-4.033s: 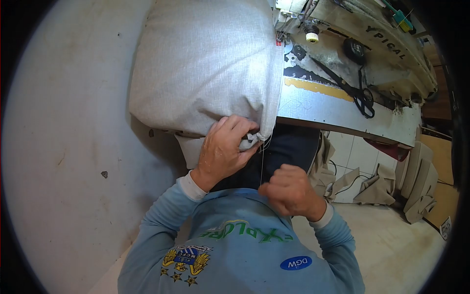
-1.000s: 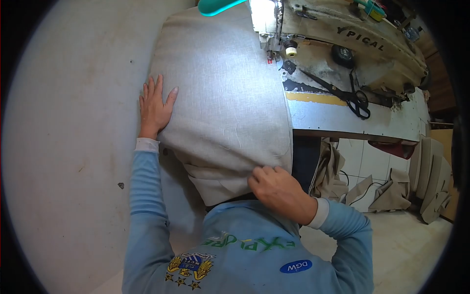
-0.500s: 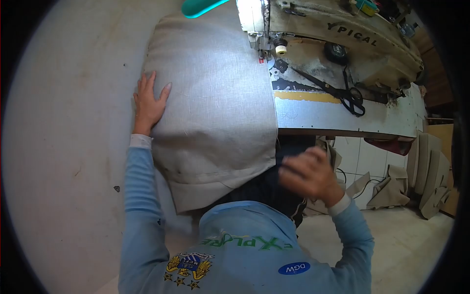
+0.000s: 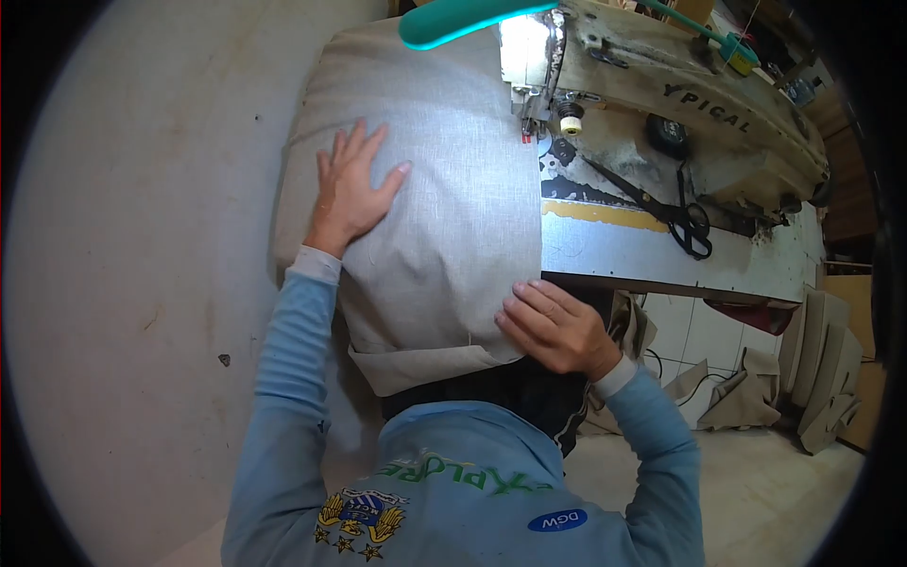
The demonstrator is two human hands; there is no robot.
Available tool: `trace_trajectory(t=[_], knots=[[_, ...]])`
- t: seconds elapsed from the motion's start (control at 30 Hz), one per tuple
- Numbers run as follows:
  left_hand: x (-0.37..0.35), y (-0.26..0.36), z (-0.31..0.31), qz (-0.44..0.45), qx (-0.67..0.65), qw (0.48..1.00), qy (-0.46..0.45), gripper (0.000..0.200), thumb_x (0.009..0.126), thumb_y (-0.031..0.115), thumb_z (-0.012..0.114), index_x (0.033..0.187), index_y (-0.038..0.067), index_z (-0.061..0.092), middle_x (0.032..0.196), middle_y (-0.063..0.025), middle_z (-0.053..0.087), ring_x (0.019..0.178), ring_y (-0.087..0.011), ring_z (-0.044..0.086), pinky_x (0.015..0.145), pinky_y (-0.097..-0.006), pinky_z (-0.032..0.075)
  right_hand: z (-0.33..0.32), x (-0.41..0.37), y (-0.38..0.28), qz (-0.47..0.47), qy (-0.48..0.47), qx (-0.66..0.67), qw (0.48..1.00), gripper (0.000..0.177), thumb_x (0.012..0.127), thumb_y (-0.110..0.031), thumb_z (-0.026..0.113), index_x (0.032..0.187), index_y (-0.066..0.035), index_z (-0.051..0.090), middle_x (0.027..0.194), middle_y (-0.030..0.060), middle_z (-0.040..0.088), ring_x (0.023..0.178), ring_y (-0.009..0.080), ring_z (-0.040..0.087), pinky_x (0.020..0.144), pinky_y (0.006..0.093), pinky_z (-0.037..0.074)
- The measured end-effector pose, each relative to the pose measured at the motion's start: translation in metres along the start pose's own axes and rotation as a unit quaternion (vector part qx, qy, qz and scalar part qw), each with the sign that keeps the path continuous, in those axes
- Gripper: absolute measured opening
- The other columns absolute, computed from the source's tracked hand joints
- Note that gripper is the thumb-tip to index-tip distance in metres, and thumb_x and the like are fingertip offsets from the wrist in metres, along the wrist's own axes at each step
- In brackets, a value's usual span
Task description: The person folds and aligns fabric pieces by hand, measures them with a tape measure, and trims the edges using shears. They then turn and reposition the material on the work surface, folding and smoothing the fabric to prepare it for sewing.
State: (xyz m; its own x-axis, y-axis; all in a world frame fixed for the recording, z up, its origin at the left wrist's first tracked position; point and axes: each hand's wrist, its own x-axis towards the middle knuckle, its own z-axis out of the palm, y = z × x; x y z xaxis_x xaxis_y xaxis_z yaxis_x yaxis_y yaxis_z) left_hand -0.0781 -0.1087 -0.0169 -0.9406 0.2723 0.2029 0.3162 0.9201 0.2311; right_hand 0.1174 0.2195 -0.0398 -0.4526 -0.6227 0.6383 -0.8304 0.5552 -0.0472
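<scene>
A stuffed beige linen cushion cover (image 4: 444, 217) lies on the white worktable (image 4: 142, 236), its right edge beside the needle of the sewing machine (image 4: 661, 104). My left hand (image 4: 351, 189) rests flat on top of the cushion, fingers spread. My right hand (image 4: 553, 326) presses on the cushion's near right corner at the table edge, fingers bent over the fabric. A flap of the cover hangs over the table edge toward me.
Black scissors (image 4: 675, 213) lie on the machine bed to the right. A teal lamp arm (image 4: 463, 19) reaches over the cushion's top. Beige fabric pieces (image 4: 756, 387) and foam panels (image 4: 827, 369) are on the tiled floor at right.
My left hand has moved from the cushion's left side onto its top. My right hand, lifted half a second ago, has come down on the near right corner. The cushion has shifted toward the needle.
</scene>
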Motion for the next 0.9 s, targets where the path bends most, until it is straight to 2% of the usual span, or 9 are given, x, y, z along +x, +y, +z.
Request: trace_trajectory(t=[0.03,0.2,0.23,0.33,0.43,0.53,0.63,0.77,0.9], knots=[[0.0,0.015,0.0,0.037,-0.017,0.999,-0.017,0.066,0.107,0.043,0.065,0.166,0.019,0.051,0.175,-0.0232,0.038,0.165,-0.0474,0.027,0.132,-0.0682,0.013,0.0,0.001,-0.004,0.01,0.015,0.003,1.0,0.034,0.09,-0.014,0.074,0.123,-0.007,0.08,0.124,0.0081,0.071,0.122,0.0293,0.074,0.111,0.0434,0.061],[-0.005,0.084,0.015,0.201,-0.145,0.965,-0.087,0.059,0.107,0.031,0.063,0.165,0.022,0.053,0.174,-0.0159,0.044,0.163,-0.0495,0.029,0.132,-0.0709,0.01,0.0,-0.002,-0.029,0.085,0.016,0.011,0.996,0.033,0.089,-0.014,0.075,0.121,-0.009,0.082,0.122,0.0072,0.072,0.123,0.0291,0.073,0.111,0.0465,0.06],[-0.004,0.091,0.012,0.188,-0.169,0.962,-0.1,0.053,0.106,0.023,0.062,0.159,0.021,0.06,0.173,-0.0136,0.045,0.163,-0.0493,0.03,0.131,-0.0733,0.009,-0.001,-0.002,-0.031,0.097,0.013,0.007,0.995,0.033,0.089,-0.014,0.075,0.121,-0.01,0.083,0.121,0.0069,0.073,0.123,0.0289,0.073,0.111,0.0469,0.059],[0.0,0.094,0.007,0.188,-0.213,0.95,-0.13,0.045,0.104,0.025,0.068,0.149,0.021,0.07,0.173,-0.0128,0.046,0.163,-0.0475,0.032,0.129,-0.0771,0.009,0.0,-0.007,-0.037,0.13,0.012,0.005,0.991,0.032,0.089,-0.014,0.076,0.121,-0.012,0.083,0.121,0.0062,0.073,0.125,0.0281,0.073,0.112,0.0479,0.057],[-0.007,0.103,0.008,0.244,-0.173,0.949,-0.1,0.039,0.104,0.036,0.071,0.14,0.021,0.075,0.169,-0.0107,0.052,0.162,-0.0464,0.035,0.127,-0.0821,0.01,0.006,-0.01,-0.044,0.158,0.025,0.005,0.987,0.032,0.089,-0.013,0.077,0.121,-0.013,0.083,0.121,0.0058,0.073,0.126,0.0275,0.072,0.114,0.0489,0.054],[-0.004,0.099,0.011,0.274,-0.169,0.944,-0.072,0.045,0.101,0.053,0.073,0.137,0.026,0.076,0.162,-0.009,0.057,0.16,-0.0446,0.038,0.124,-0.0869,0.009,0.008,-0.007,-0.05,0.177,0.034,0.0,0.984,0.033,0.089,-0.011,0.077,0.121,-0.013,0.083,0.122,0.0055,0.074,0.126,0.0275,0.073,0.115,0.0501,0.053],[-0.01,0.101,0.009,0.307,-0.151,0.933,-0.11,0.054,0.097,0.065,0.072,0.139,0.031,0.076,0.157,-0.0084,0.059,0.16,-0.0445,0.037,0.121,-0.0904,0.006,0.005,-0.003,-0.059,0.196,0.032,0.001,0.98,0.034,0.089,-0.009,0.075,0.122,-0.013,0.083,0.123,0.0052,0.077,0.125,0.0276,0.074,0.114,0.051,0.052],[-0.01,0.099,0.01,0.332,-0.128,0.929,-0.105,0.066,0.09,0.074,0.074,0.143,0.036,0.072,0.158,-0.0072,0.059,0.16,-0.0467,0.036,0.12,-0.0917,0.003,0.002,-0.003,-0.064,0.217,0.026,-0.001,0.976,0.035,0.089,-0.007,0.073,0.122,-0.014,0.083,0.123,0.0041,0.079,0.125,0.0256,0.074,0.111,0.0483,0.051],[-0.004,0.096,0.012,0.348,-0.116,0.924,-0.106,0.066,0.091,0.077,0.07,0.143,0.037,0.072,0.158,-0.0063,0.059,0.159,-0.0441,0.037,0.119,-0.0933,0.005,0.001,-0.004,-0.061,0.215,0.011,-0.006,0.977,0.036,0.089,-0.007,0.072,0.123,-0.014,0.083,0.123,0.0033,0.079,0.126,0.0236,0.074,0.109,0.0467,0.049]])
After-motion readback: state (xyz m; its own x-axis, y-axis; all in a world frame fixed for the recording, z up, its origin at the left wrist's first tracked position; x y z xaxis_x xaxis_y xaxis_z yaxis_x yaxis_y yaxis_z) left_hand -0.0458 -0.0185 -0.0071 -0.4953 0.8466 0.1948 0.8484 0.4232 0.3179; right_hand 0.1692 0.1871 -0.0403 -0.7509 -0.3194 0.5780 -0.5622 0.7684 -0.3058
